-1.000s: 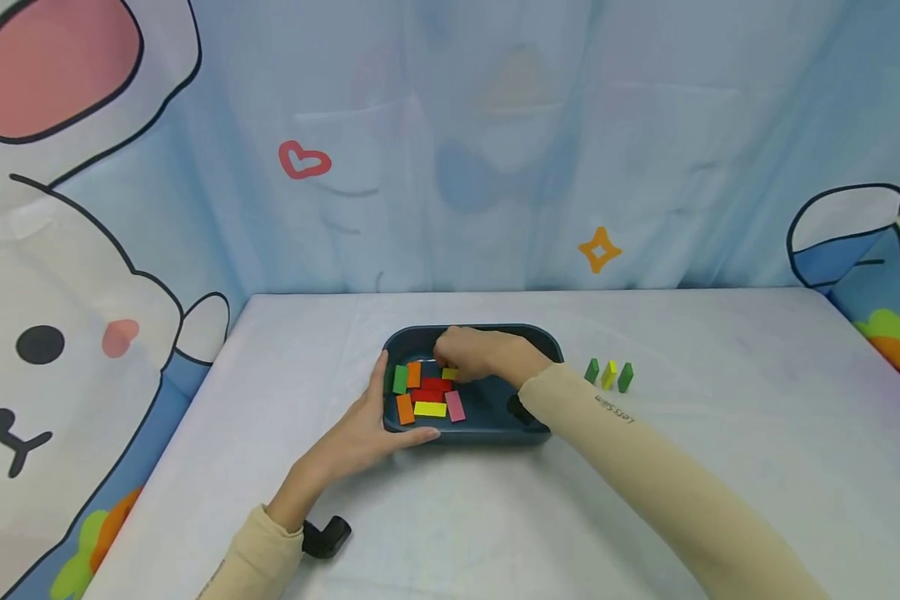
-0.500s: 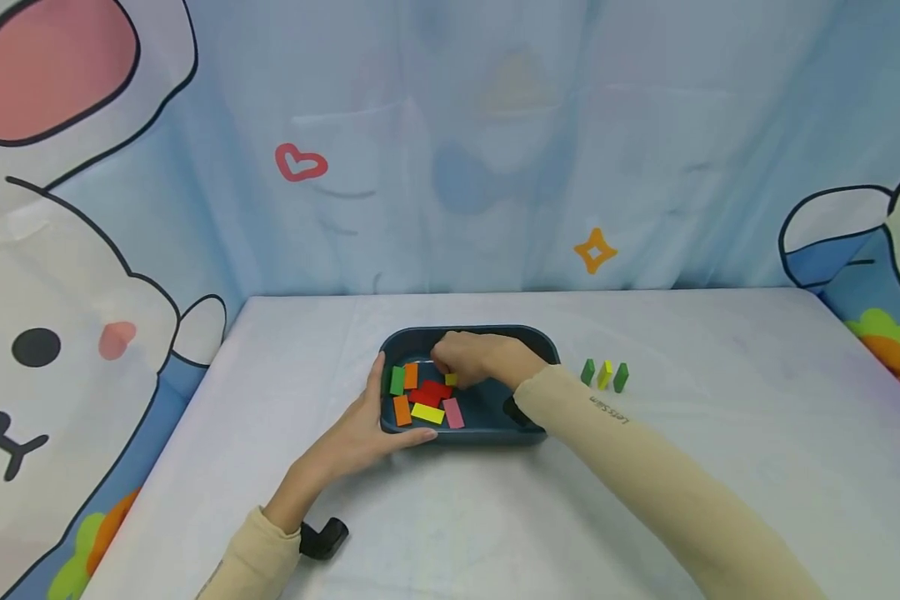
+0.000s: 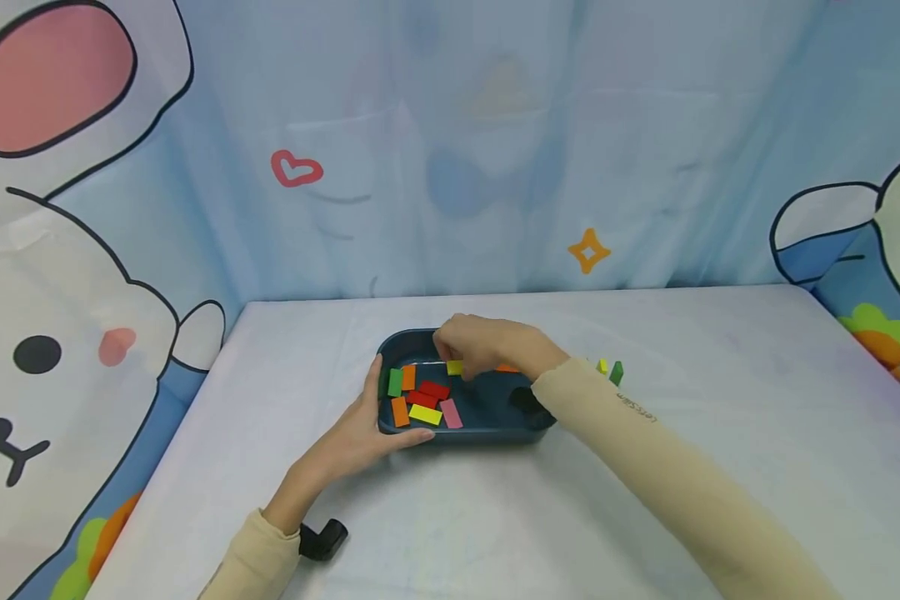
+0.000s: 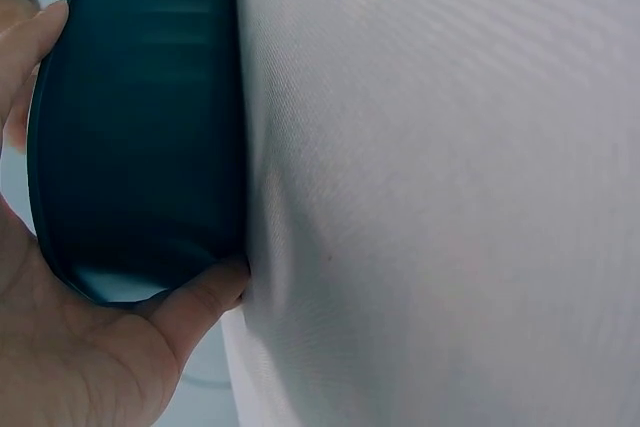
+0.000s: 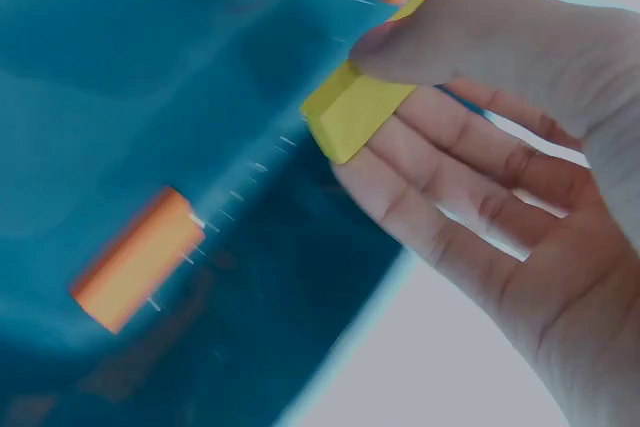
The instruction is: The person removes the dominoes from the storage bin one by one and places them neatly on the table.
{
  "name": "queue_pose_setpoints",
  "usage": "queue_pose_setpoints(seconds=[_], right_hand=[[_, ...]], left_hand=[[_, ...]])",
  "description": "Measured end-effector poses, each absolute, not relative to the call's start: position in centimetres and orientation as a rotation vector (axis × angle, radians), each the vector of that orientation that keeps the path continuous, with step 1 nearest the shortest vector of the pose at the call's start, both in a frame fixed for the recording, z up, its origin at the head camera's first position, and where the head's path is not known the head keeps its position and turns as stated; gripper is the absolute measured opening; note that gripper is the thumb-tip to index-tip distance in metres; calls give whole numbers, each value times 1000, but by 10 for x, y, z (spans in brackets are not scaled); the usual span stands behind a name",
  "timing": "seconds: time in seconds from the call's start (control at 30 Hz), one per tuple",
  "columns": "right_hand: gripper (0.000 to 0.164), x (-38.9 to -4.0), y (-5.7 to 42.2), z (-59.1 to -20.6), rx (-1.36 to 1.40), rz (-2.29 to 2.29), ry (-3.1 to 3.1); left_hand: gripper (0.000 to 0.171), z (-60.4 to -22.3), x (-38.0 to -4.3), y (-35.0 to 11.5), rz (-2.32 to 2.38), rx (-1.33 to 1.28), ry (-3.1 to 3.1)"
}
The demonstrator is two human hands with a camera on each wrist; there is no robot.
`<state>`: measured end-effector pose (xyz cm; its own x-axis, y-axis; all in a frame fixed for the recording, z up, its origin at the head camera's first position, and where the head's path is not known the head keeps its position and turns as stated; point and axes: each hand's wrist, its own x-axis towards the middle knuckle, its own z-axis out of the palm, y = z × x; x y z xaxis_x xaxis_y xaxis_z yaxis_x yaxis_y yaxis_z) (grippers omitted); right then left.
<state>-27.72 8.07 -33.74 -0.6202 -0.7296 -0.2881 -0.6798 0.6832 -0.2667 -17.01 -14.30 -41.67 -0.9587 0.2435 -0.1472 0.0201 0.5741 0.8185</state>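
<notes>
A dark blue tray (image 3: 487, 435) lies on the white-covered table. My left hand (image 3: 345, 442) holds its left end, thumb along the near wall; the left wrist view shows the thumb and fingertips against the tray (image 4: 140, 117). Over the far part of the tray, my right hand (image 3: 487, 342) pinches a yellow block (image 5: 360, 112) between thumb and fingers. Beneath this hand an orange block (image 5: 140, 257) lies on the tray floor. Grouped at the tray's left are a green block (image 3: 395, 382), two orange ones, two red blocks (image 3: 427, 393), a yellow one and a pink block (image 3: 451, 414).
Just right of the tray, a green block (image 3: 617, 372) and a yellow block (image 3: 602, 366) stand on the table (image 3: 720, 433), partly behind the right sleeve. A printed curtain (image 3: 495, 167) hangs behind the table's back edge.
My right hand has risen a little from the tray floor with the yellow block. An orange block now shows beneath it. The red and yellow blocks in the group have shifted slightly. My left hand stays put.
</notes>
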Motion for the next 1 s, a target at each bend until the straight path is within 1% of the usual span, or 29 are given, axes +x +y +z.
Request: queue_pose_setpoints(seconds=[0.2, 0.33, 0.47, 0.6, 0.77, 0.9, 1.0], right_hand=[[25, -260, 118, -300, -1233, -522, 2562], [23, -247, 156, -286, -1202, -783, 2540], [25, -237, 204, -285, -1134, -1021, 2563], [27, -228, 258, -298, -1066, -1201, 2658], [28, -218, 313, -329, -826, -1369, 2698], [27, -213, 342, -354, -672, -1367, 2744], [26, -213, 353, -372, -585, -1337, 2778]], left_hand=[[131, -418, -169, -141, 1329, 198, 2569], [131, -417, -167, -142, 1304, 189, 2592], [130, -415, -168, -143, 1289, 196, 2600], [130, -416, -168, -142, 1293, 208, 2590], [131, -416, -167, -142, 1301, 205, 2586], [131, -417, -166, -141, 1301, 209, 2589], [131, -416, -166, -142, 1298, 203, 2585]])
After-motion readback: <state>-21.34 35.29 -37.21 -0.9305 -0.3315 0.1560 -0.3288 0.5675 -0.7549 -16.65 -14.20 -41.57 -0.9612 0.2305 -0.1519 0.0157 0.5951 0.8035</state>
